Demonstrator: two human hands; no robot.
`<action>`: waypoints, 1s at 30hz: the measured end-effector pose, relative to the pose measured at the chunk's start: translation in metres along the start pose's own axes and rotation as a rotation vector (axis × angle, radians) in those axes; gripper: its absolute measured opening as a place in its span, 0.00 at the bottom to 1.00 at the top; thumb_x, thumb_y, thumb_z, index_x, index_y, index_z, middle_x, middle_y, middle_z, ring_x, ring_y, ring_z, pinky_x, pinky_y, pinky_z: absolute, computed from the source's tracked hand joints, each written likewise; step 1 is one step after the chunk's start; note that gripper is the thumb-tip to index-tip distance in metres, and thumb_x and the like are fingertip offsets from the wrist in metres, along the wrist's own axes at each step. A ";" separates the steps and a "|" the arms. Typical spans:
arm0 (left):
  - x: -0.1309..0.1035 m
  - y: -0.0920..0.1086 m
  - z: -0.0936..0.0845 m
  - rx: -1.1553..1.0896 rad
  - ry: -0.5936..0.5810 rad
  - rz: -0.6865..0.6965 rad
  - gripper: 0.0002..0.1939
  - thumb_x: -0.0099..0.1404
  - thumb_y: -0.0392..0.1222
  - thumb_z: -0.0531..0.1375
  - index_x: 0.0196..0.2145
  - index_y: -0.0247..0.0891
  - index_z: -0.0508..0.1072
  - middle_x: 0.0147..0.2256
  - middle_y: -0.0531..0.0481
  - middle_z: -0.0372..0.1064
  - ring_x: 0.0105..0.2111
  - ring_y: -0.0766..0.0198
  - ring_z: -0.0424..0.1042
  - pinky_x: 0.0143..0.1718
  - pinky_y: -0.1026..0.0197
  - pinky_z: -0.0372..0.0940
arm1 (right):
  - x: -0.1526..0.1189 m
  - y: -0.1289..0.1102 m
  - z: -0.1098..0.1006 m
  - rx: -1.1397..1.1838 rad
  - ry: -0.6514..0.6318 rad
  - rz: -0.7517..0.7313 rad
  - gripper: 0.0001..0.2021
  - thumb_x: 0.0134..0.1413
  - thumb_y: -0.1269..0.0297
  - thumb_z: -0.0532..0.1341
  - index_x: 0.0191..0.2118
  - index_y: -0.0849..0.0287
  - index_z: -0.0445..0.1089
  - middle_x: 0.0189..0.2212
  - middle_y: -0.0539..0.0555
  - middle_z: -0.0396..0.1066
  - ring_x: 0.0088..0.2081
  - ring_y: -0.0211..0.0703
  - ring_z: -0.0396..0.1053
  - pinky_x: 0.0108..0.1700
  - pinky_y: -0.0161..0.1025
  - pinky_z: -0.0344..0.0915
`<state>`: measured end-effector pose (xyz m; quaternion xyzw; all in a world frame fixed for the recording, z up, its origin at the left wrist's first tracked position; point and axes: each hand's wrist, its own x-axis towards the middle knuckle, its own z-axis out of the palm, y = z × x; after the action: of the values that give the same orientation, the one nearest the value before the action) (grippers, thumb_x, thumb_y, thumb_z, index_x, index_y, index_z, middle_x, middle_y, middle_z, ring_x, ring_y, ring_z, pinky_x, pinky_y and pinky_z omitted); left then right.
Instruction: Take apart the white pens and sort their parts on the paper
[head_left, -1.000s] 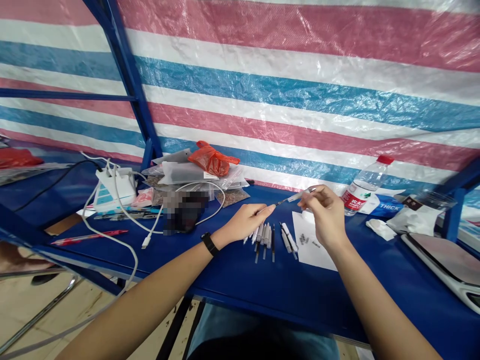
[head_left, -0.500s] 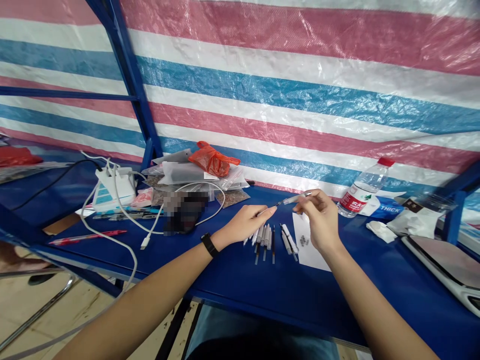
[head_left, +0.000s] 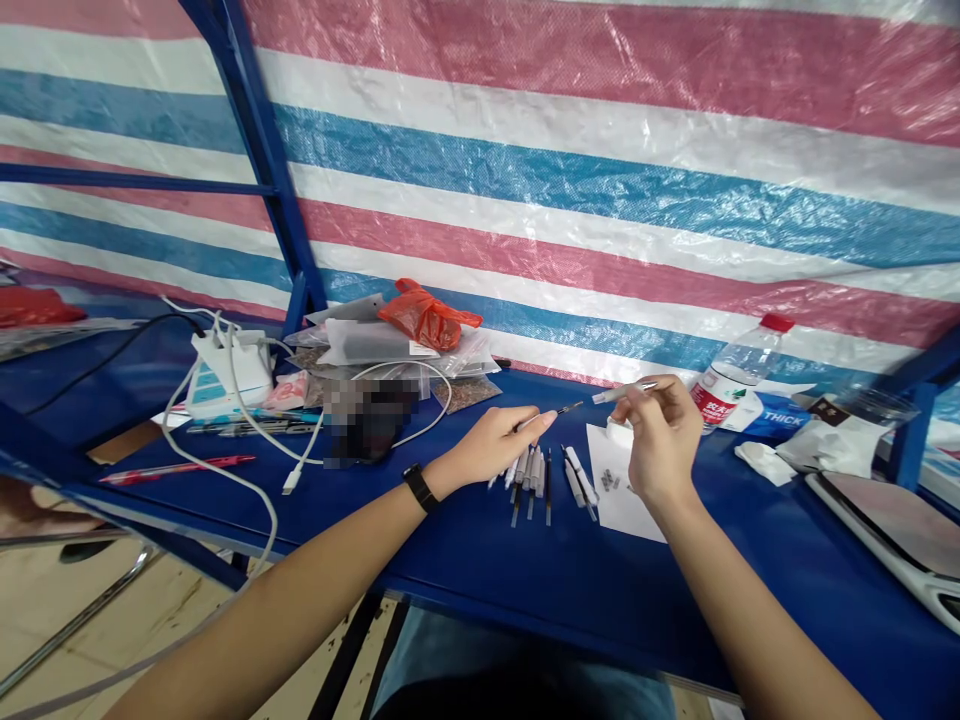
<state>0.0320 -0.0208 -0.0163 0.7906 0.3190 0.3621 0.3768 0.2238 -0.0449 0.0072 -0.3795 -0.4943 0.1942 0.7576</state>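
My left hand [head_left: 504, 440], with a black band on the wrist, pinches a pen refill [head_left: 571, 408] whose dark slim end points right. The rest of that piece is hidden by my fingers. A pale translucent pen barrel [head_left: 609, 395] is gripped in my right hand [head_left: 661, 435], its near end a short gap from the refill. Beneath my hands lie several pen barrels [head_left: 535, 470] and dark refills [head_left: 548, 500]. Two more white pen pieces [head_left: 577, 478] rest beside a white paper sheet [head_left: 626, 515], which bears several small grey bits [head_left: 610, 481].
At right stand a red-capped water bottle [head_left: 739, 372], a blue packet [head_left: 776, 416], crumpled tissue [head_left: 763, 463] and a scale [head_left: 885, 530]. An orange bag [head_left: 427, 315] tops clear bags behind. White cables [head_left: 259, 490], pens and a red pen [head_left: 176, 469] lie at left.
My right hand has moved right with the pen barrel, and the barrel has come apart from the refill. My left hand stays nearly in place; more of the refill's dark end shows.
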 end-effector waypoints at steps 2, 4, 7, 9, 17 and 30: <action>0.000 0.000 0.000 0.002 -0.002 -0.008 0.24 0.73 0.59 0.49 0.25 0.40 0.57 0.24 0.57 0.50 0.25 0.67 0.53 0.29 0.61 0.50 | -0.002 0.001 0.000 -0.030 -0.044 0.009 0.08 0.46 0.64 0.67 0.28 0.55 0.66 0.19 0.44 0.67 0.20 0.37 0.67 0.25 0.35 0.64; 0.000 0.000 0.000 0.005 -0.006 -0.019 0.24 0.73 0.59 0.49 0.25 0.40 0.58 0.24 0.57 0.51 0.25 0.67 0.54 0.29 0.61 0.50 | -0.004 0.003 0.001 -0.065 -0.094 0.022 0.08 0.48 0.62 0.67 0.30 0.54 0.66 0.19 0.45 0.69 0.20 0.38 0.69 0.25 0.36 0.65; 0.000 0.000 -0.001 0.013 -0.005 -0.030 0.24 0.73 0.59 0.49 0.25 0.40 0.58 0.24 0.57 0.52 0.25 0.67 0.54 0.29 0.61 0.51 | -0.005 0.004 0.001 -0.089 -0.124 0.017 0.09 0.51 0.60 0.67 0.31 0.54 0.66 0.21 0.46 0.71 0.20 0.39 0.70 0.25 0.37 0.66; 0.000 -0.001 -0.001 0.013 -0.006 -0.027 0.25 0.73 0.59 0.49 0.25 0.40 0.58 0.24 0.57 0.52 0.25 0.67 0.54 0.29 0.61 0.50 | -0.004 0.004 0.001 -0.082 -0.096 -0.002 0.09 0.50 0.60 0.67 0.31 0.54 0.65 0.21 0.46 0.71 0.20 0.39 0.69 0.25 0.37 0.65; 0.000 -0.002 -0.001 0.019 -0.010 0.017 0.25 0.74 0.57 0.50 0.24 0.40 0.57 0.22 0.58 0.51 0.23 0.68 0.54 0.28 0.61 0.49 | -0.004 0.004 0.002 -0.095 -0.113 -0.002 0.07 0.50 0.64 0.64 0.30 0.53 0.64 0.20 0.46 0.71 0.19 0.38 0.68 0.24 0.36 0.65; 0.000 -0.001 0.000 0.032 -0.031 0.006 0.24 0.72 0.59 0.50 0.25 0.40 0.57 0.23 0.57 0.49 0.24 0.67 0.53 0.28 0.62 0.49 | -0.005 -0.002 0.004 -0.136 -0.184 0.065 0.07 0.47 0.61 0.63 0.27 0.54 0.64 0.19 0.47 0.71 0.21 0.38 0.68 0.25 0.36 0.66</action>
<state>0.0315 -0.0206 -0.0166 0.8030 0.3166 0.3459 0.3679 0.2180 -0.0485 0.0064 -0.4263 -0.5613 0.2185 0.6749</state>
